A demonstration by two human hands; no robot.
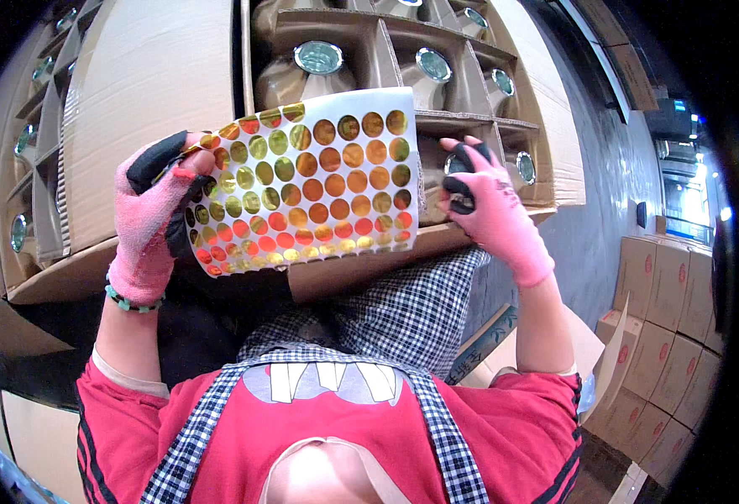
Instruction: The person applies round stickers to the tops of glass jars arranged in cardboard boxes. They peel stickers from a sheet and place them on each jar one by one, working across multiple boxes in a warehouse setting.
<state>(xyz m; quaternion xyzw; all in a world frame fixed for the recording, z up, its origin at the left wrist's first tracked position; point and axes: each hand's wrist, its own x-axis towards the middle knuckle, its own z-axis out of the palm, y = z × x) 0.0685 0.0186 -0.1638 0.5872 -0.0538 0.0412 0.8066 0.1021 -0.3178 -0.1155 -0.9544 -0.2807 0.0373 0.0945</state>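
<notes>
My left hand (153, 202), in a pink glove with black fingertip parts and bare finger ends, is closed on the left edge of a sticker sheet (323, 185). Rows of shiny gold and orange round stickers cover the white sheet, which tilts over the near side of an open carton (353, 273). Just right of the sheet, my gloved right hand (491, 206) hovers over a carton compartment, its fingers bent and apart. Partly behind those fingers shows a bottle's round top (453, 164). Other bottles (319, 59) with shiny round tops stand between cardboard dividers.
Another divided carton (38, 168) with bottles stands at the left, beside a broad cardboard flap (155, 67). Stacked closed boxes (659, 302) rise at the right, past the grey floor (592, 168). An opened box (504, 344) lies below my right forearm.
</notes>
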